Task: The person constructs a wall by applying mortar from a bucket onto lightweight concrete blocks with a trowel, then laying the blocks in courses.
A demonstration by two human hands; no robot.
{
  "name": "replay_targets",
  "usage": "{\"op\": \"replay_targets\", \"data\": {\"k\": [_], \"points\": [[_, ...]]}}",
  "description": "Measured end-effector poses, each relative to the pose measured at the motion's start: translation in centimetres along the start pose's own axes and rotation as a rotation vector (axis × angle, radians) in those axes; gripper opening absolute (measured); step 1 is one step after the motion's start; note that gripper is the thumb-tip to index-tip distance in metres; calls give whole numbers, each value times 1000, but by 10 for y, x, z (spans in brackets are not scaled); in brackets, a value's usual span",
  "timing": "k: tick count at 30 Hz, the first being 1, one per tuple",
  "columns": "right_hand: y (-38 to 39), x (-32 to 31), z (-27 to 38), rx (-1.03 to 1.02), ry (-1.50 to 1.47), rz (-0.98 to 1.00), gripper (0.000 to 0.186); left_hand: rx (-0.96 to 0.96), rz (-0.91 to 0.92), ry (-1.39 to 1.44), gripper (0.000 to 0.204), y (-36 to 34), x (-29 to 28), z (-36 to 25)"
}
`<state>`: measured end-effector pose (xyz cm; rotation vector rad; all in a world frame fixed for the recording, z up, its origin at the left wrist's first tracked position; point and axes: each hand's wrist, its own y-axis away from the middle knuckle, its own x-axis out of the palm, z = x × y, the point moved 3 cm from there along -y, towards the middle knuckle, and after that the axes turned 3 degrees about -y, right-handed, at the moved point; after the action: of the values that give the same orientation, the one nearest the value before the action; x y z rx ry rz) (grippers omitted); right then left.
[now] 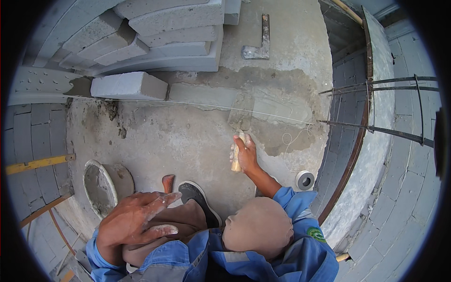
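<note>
My right hand (249, 155) is closed around the pale wooden handle of a trowel (236, 163). Its mortar-smeared blade rests on a strip of wet grey mortar (282, 107) along the concrete floor. Just above that strip runs a taut white string (211, 106). At the strip's left end lies a light grey block (129, 85). My left hand (141, 214), dusted with mortar, is held over my bent leg with its fingers stretched out and nothing in them. Nearest to it stand a mortar-crusted bucket (123, 181) and a reddish-brown wooden handle (168, 182), its other end hidden.
Several blocks are stacked (178, 28) at the back left. An L-shaped metal tool (265, 40) lies behind the mortar. Rebar (399, 131) juts in from the right, beside the floor's edge. A string spool (304, 180) sits to my right. A yellow level (40, 163) leans at the left.
</note>
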<state>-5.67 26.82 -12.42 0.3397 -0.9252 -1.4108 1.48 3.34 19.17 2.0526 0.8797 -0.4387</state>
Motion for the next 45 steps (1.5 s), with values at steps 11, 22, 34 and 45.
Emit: {"op": "replay_targets", "data": {"k": [11,22,34,45], "points": [[9,-16,28,-399,1204,71,46,85,-17,32,73,2,2,6],[-17,-21,47,-572,1447,182,53,250,-134,68,71,-3,5,5],[-53,73,53,-463,1350,389,52,243,-124,83,68,6,5,7],[-40,56,54,-318,1236,312,59,301,-13,62,71,6,0,6]]}}
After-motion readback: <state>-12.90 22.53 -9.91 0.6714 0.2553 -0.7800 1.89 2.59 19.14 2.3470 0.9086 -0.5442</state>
